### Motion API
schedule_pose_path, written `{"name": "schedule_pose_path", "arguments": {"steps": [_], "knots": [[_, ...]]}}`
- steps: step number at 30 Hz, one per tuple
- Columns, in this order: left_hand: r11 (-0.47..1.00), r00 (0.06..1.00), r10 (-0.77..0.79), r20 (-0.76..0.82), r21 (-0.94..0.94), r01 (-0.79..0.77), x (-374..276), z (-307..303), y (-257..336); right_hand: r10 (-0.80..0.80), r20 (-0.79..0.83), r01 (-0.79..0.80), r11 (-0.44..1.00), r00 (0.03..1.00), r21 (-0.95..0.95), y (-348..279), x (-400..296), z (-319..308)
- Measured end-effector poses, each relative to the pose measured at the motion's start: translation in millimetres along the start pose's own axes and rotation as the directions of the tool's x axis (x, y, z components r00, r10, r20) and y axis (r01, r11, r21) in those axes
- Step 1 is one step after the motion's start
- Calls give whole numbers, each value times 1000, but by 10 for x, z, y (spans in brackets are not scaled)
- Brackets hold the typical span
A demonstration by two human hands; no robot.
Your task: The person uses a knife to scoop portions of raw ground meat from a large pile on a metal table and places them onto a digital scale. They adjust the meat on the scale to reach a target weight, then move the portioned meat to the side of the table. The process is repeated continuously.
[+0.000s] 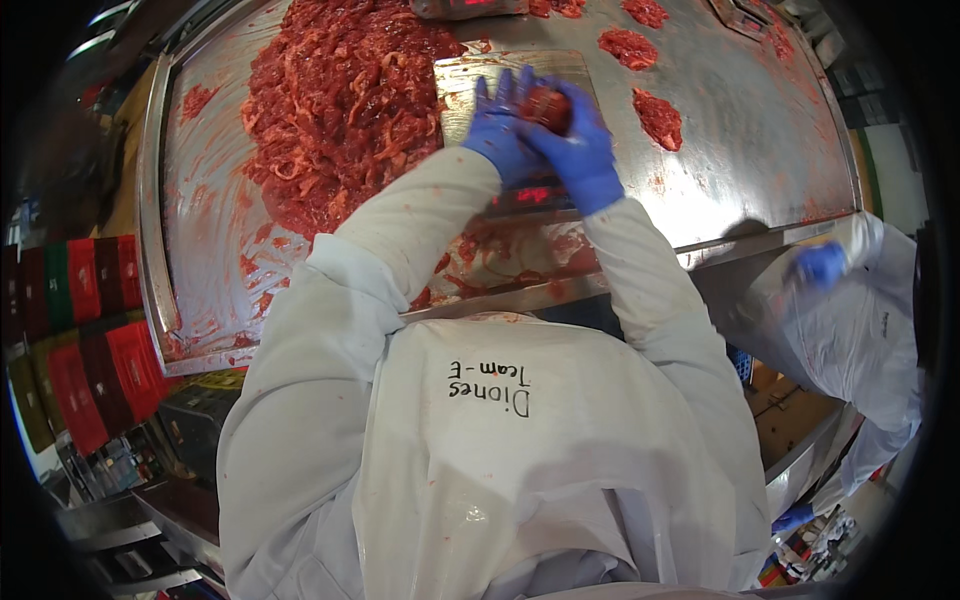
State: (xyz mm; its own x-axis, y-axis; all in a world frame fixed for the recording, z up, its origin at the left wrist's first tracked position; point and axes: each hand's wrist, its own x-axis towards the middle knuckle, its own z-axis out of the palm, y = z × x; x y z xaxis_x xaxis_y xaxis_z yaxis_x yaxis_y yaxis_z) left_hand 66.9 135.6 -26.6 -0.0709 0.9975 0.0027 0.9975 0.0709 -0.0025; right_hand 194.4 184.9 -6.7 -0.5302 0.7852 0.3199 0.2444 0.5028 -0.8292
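A rounded lump of raw, shredded-looking red meat [547, 111] sits between my blue-gloved hands, somewhat blurred. My right hand [583, 146] curls around its right side, with the thumb lying across toward the other glove. My left hand [504, 131] presses in from the left, fingers straight and spread; its contact with the lump is partly hidden. Both hands are above the metal plate of a weighing scale [459, 75], whose red digital display [531, 196] is partly covered by my wrists. Left of the scale rises a large heap of raw meat [345, 112].
Several separate meat portions [658, 120] lie to the right on the steel table [750, 135], which has a raised rim [154, 225]. A second display unit [469, 7] stands at the back. A co-worker's gloved hand [819, 266] is close by on the right. Stacked crates [82, 281] stand left.
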Motion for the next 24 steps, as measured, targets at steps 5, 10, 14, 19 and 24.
{"name": "schedule_pose_path", "arguments": {"steps": [5,10,14,19,24], "knots": [[742,908,419,-13,-571,-351,-100,-446,471,177,-324,-89,959,929,269,951,-602,-738],[578,964,-254,-74,-811,90,-51,-335,-1267,158,-418,-216,972,895,-94,858,-1236,-999],[816,805,-530,268,-99,570,-1116,241,-2714,76,30,-62,947,997,-314,650,-1798,-762],[836,865,-372,338,-283,470,-2078,189,-1639,80,159,-18,934,984,-357,525,-1903,-621],[887,971,-171,164,-404,225,-2606,388,-979,77,156,-9,917,985,-400,559,-1889,-608]]}}
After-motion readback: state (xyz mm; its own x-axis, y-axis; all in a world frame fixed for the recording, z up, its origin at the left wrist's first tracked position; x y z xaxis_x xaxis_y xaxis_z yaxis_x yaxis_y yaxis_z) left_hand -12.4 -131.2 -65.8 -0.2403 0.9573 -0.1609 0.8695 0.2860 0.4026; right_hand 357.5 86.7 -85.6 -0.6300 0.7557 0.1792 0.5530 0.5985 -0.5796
